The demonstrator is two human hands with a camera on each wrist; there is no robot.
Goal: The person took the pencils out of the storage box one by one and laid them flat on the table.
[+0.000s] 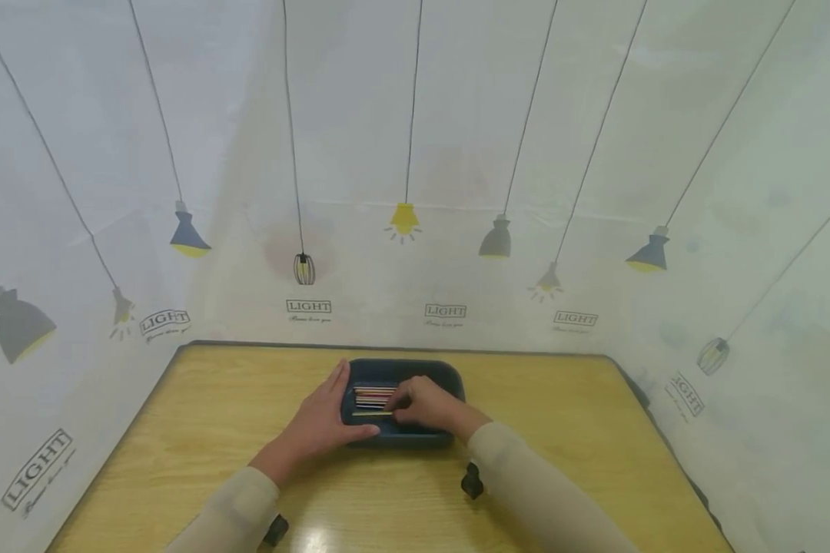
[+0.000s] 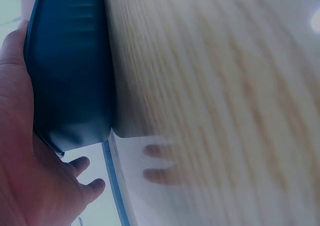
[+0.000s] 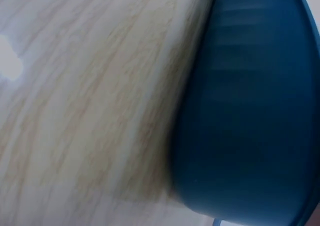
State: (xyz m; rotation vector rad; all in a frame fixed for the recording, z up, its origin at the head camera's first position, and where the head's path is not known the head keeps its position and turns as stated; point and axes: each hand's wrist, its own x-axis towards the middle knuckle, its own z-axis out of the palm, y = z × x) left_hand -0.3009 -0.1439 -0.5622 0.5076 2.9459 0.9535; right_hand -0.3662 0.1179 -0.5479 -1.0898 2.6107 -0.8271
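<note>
A dark blue tray (image 1: 415, 442) with rounded corners lies on the table, holding a row of thin coloured sticks (image 1: 372, 397) side by side. My left hand (image 1: 321, 415) rests against its left end, fingers spread fairly straight along the side and thumb on the front rim. In the left wrist view, two fingertips stick out past the tray (image 2: 70, 76). Inside the tray, my right hand (image 1: 425, 403) has its fingers bent down and pinches the end of a pale yellow stick (image 1: 366, 415) in front of the row. The right wrist view shows mostly the tray's outer wall (image 3: 250, 106).
The wooden table (image 1: 249, 384) spreads around the tray. White sheeting (image 1: 373, 153) printed with hanging lamps stands along its back and sides. Small black devices (image 1: 472, 481) hang under both wrists.
</note>
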